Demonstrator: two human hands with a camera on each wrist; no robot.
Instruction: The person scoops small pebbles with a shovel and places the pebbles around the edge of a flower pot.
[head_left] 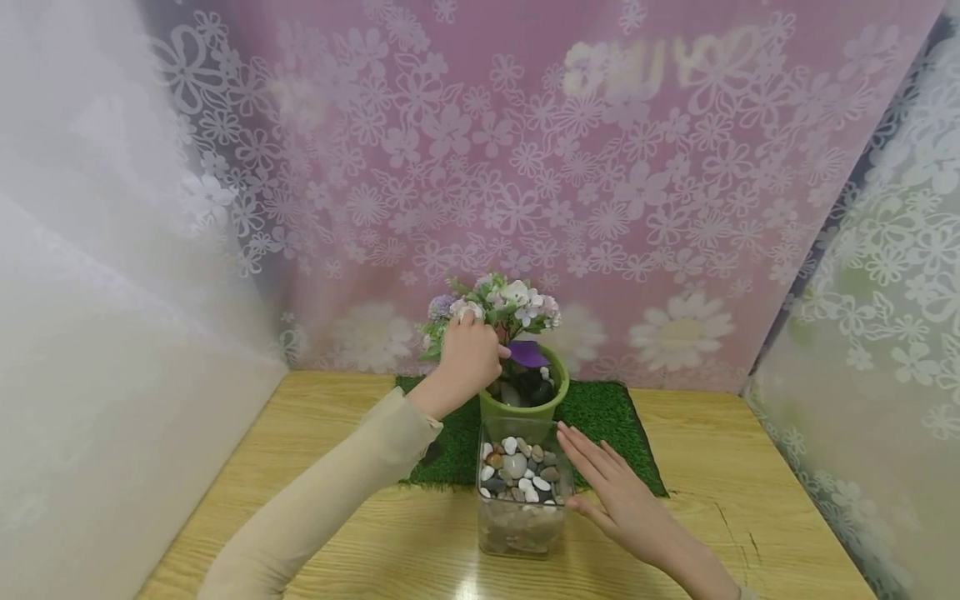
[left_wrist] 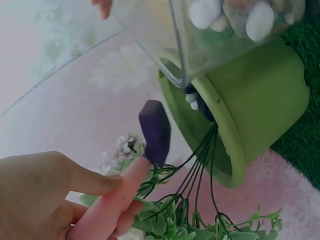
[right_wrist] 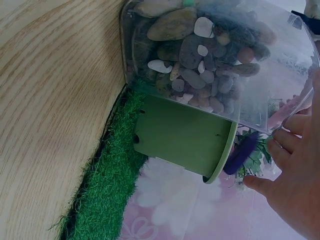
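In the head view my left hand [head_left: 467, 362] is above the left rim of a light green flowerpot [head_left: 559, 390]. It grips the pink handle [left_wrist: 112, 204] of a small hand trowel, whose purple blade [head_left: 528, 354] hangs over the pot's mouth. White and purple flowers [head_left: 517, 298] with green leaves rise from the pot on thin stems, with dark and white stones around them. A clear square container [head_left: 517, 533] of mixed pebbles [head_left: 516, 468] stands in front. My right hand [head_left: 626, 502] rests against its right side with fingers extended; nothing is gripped there.
Beneath the pot lies a green artificial grass mat [head_left: 607, 429] on a wooden table [head_left: 337, 500]. A pink floral curtain [head_left: 480, 183] hangs behind, and pale sheets close off the left and right sides.
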